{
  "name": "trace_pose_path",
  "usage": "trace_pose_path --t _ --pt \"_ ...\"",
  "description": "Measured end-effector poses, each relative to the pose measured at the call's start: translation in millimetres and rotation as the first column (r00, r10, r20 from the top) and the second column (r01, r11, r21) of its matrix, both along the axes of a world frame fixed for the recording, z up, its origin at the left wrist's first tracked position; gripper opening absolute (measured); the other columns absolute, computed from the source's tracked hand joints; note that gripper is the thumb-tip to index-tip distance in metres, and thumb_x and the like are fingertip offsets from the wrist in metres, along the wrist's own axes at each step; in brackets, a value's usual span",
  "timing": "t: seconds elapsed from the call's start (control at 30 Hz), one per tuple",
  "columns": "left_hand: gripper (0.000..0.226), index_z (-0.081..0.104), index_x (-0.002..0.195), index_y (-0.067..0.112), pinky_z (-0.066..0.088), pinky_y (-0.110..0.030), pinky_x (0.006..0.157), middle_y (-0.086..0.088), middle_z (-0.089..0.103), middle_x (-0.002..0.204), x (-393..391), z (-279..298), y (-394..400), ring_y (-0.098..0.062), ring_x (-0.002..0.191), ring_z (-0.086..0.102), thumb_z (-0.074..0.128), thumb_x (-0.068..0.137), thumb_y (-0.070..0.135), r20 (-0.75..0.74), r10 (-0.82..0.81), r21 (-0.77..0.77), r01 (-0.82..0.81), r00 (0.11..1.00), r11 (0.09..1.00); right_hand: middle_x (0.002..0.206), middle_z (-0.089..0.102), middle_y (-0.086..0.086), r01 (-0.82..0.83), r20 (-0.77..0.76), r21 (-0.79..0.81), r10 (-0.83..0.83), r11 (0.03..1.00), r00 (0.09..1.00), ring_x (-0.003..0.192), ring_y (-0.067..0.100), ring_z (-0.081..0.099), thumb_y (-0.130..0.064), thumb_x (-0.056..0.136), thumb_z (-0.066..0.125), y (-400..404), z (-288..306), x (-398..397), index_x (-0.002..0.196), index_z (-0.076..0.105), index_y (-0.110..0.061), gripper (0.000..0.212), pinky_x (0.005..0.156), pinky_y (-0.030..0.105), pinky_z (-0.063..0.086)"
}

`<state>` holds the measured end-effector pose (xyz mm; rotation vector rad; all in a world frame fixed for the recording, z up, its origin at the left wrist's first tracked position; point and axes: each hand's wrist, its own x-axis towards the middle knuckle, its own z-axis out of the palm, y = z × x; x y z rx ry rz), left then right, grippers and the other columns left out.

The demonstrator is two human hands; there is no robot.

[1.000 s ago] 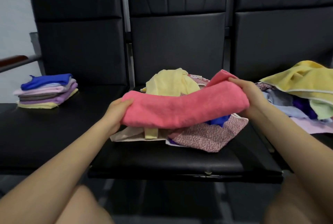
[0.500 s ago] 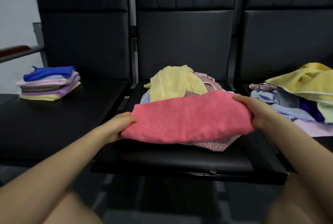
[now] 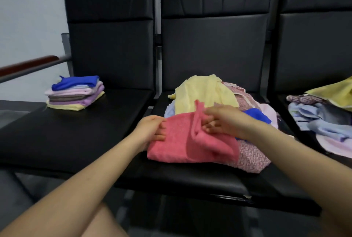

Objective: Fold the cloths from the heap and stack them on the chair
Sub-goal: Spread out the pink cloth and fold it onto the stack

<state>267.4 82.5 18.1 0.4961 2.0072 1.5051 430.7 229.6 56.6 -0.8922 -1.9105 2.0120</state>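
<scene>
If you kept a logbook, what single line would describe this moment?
step: folding | pink cloth on heap | left hand holds edge | right hand pinches fold | folded stack waits

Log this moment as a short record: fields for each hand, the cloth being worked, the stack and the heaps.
left hand: holds left edge of pink cloth
right hand: pinches the cloth's right end, carried over toward the left
pink cloth: partly folded, on front of middle heap
folded stack: on left chair, blue cloth on top
second heap: right chair, unfolded
</scene>
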Motion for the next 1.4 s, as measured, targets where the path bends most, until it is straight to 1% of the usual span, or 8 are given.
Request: trace_pose_path --t 0.13,0.23,0.33,0.6,0.8,1.13,1.27,1.4 --pt "0.023 0.06 0.115 0.001 0.057 -0.023 0.059 -0.012 0.065 0.087 16.2 1.3 12.6 -0.021 0.069 0.065 0.055 0.096 0.013 0.077 -0.098 -0.065 0.103 0.992 0.993 0.079 0.066 0.015 0.032 -0.053 0.192 -0.022 0.981 0.998 0.06 0.018 0.063 -0.007 0.098 0.051 -5.3 -25.6 -1.6 0.12 0.058 -0.005 0.023 0.056 0.023 0.056" --pt "0.029 0.058 0.122 0.0 0.058 -0.023 0.062 -0.01 0.067 0.089 22.9 -2.0 25.9 -0.021 0.073 0.067 0.051 0.097 0.014 0.052 -0.149 -0.091 0.153 0.987 0.984 0.07 0.066 -0.001 0.095 -0.017 0.761 -0.127 0.642 0.992 0.061 0.008 0.06 -0.014 0.093 0.059 11.4 -30.3 10.5 0.11 0.065 -0.015 0.018 0.06 0.024 0.049" --pt "0.032 0.06 0.12 0.003 0.059 -0.026 0.068 -0.01 0.068 0.093 29.7 -6.1 40.2 -0.022 0.082 0.069 0.054 0.097 0.026 0.066 -0.198 -0.074 0.203 0.978 0.976 0.075 0.055 -0.011 0.066 0.027 0.915 -0.226 0.397 0.974 0.071 0.009 0.052 -0.022 0.086 0.067 25.1 -32.9 28.2 0.11 0.063 -0.019 0.025 0.064 0.027 0.037" --pt "0.026 0.063 0.114 0.007 0.05 -0.044 0.098 -0.012 0.071 0.108 50.2 -13.1 61.8 -0.028 0.101 0.067 0.061 0.093 0.021 0.068 -0.232 0.025 0.231 0.97 0.973 0.088 0.05 -0.008 0.096 0.049 0.863 -0.27 0.496 0.962 0.078 0.012 0.051 -0.034 0.081 0.073 31.1 -40.0 33.0 0.124 0.052 -0.02 0.05 0.059 0.023 0.034" --pt "0.015 0.062 0.103 0.013 0.049 -0.027 0.063 -0.004 0.066 0.088 26.8 8.9 43.1 -0.015 0.076 0.063 0.048 0.1 0.015 -0.002 -0.075 0.148 0.075 0.997 0.986 0.08 0.059 -0.001 0.197 -0.08 0.666 -0.194 0.719 0.978 0.065 0.007 0.055 -0.029 0.082 0.075 15.9 -38.9 26.4 0.121 0.054 -0.019 0.046 0.061 0.024 0.045" --pt "0.021 0.066 0.105 0.008 0.052 -0.033 0.069 -0.01 0.069 0.095 -20.1 -8.3 -16.2 -0.026 0.083 0.066 0.051 0.093 0.018 -0.153 -0.172 -0.391 0.1 0.973 0.915 0.09 0.059 -0.008 -0.014 0.147 0.79 -0.167 0.613 0.975 0.083 0.011 0.058 -0.042 0.081 0.073 -12.9 -54.3 7.5 0.119 0.053 -0.02 0.048 0.072 0.026 0.043" --pt "0.02 0.067 0.099 0.008 0.043 -0.026 0.056 -0.007 0.066 0.083 -18.9 -4.1 -21.4 -0.019 0.068 0.06 0.051 0.093 0.018 -0.145 -0.205 -0.378 0.137 0.968 0.915 0.081 0.068 0.005 0.056 0.115 0.534 -0.138 0.843 0.984 0.069 0.015 0.061 -0.04 0.081 0.074 -6.6 -57.4 1.3 0.095 0.069 -0.004 0.039 0.069 0.03 0.051" --pt "0.022 0.069 0.098 0.009 0.051 -0.033 0.077 -0.013 0.072 0.102 -13.8 -4.7 -21.3 -0.023 0.085 0.066 0.053 0.09 0.021 -0.067 -0.189 -0.274 0.164 0.98 0.948 0.095 0.073 0.012 0.048 0.04 0.123 -0.053 0.991 0.998 0.088 0.023 0.069 -0.035 0.081 0.075 -14.1 -56.7 -9.4 0.094 0.071 -0.004 0.034 0.086 0.036 0.055"
